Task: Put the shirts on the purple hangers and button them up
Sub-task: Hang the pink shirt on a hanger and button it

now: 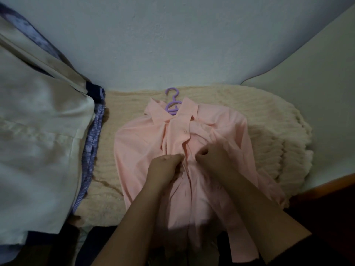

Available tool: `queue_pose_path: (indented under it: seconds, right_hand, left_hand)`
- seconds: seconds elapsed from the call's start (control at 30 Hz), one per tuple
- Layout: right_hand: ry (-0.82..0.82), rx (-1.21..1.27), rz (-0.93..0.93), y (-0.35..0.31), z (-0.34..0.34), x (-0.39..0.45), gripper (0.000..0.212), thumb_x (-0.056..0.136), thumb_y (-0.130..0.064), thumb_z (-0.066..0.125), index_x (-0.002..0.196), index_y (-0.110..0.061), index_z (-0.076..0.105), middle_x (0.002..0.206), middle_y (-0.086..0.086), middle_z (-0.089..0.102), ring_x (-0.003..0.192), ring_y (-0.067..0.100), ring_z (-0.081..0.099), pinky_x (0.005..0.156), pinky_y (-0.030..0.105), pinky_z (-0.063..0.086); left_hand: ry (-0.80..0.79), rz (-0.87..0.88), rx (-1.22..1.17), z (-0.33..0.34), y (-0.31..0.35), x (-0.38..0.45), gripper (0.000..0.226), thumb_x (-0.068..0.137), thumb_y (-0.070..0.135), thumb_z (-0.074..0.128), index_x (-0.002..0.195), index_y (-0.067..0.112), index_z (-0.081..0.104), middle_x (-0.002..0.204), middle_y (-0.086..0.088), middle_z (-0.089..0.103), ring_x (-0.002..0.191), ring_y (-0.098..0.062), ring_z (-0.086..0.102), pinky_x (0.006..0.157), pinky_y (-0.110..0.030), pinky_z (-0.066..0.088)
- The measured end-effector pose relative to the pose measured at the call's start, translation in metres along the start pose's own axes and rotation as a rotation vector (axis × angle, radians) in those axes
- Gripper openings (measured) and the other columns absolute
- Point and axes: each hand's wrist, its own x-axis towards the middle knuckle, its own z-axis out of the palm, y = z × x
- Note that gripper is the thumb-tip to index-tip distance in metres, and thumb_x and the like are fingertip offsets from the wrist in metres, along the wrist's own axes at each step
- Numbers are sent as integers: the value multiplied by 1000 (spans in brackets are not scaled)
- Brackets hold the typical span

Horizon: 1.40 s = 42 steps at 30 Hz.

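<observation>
both hands, left hand (165, 166) and right hand (209, 156), pinch the pink shirt's (146, 150) placket; purple hanger (172, 103) lies beyond them. dim light, button probably hidden; bunched cloth could misalign it.

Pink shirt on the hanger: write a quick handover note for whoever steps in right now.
Left hand and right hand: fingers pinch the front edges of the pink shirt mid-chest.
The shirt lies on the cream blanket, purple hanger already in its collar.
Done: hanger in; one upper button looks fastened.
Left: the buttons from the hands downward.
White and striped garments are piled to the left.
</observation>
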Motion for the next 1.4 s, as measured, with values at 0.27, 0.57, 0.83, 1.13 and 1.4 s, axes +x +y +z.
queue_pose_path:
  seconds: [0.27,0.57,0.83,1.13,1.4]
  right_hand:
    - [-14,435,-43,-7,9,-20,16,87,-8,59,75,-7,69,66,-2,64,62,6,57,51,4,40]
    - [13,455,-64,-5,16,-17,10,91,-10,58,89,-8,68,76,-6,62,71,2,56,56,1,40]
    - [46,432,-171,1,22,-19,26,87,-2,56,77,-26,56,78,0,63,76,18,62,60,5,42]
    - [-96,376,-199,5,16,-18,21,92,-8,53,104,-13,70,86,-10,65,71,-8,59,63,-1,39]
    - [-48,513,12,11,15,-14,17,88,-5,59,100,-7,71,87,2,66,72,6,60,58,4,45]
  left_hand:
    - [-29,-47,-76,-2,-9,7,28,85,26,67,85,-2,70,67,-14,63,61,-24,54,62,-34,48]
    - [-35,-23,-76,-1,-13,9,29,93,27,56,81,6,70,65,-10,67,56,-18,60,60,-31,52]
    - [-115,114,-26,-2,-20,9,17,91,12,61,90,-3,68,61,-6,61,45,-9,53,50,-21,47]
    - [-130,179,33,-4,-26,9,18,91,14,63,94,-2,70,68,-11,65,47,-7,56,51,-20,49]
    - [-46,306,122,3,-36,2,9,81,19,75,87,12,74,64,-11,66,45,-6,49,44,-18,42]
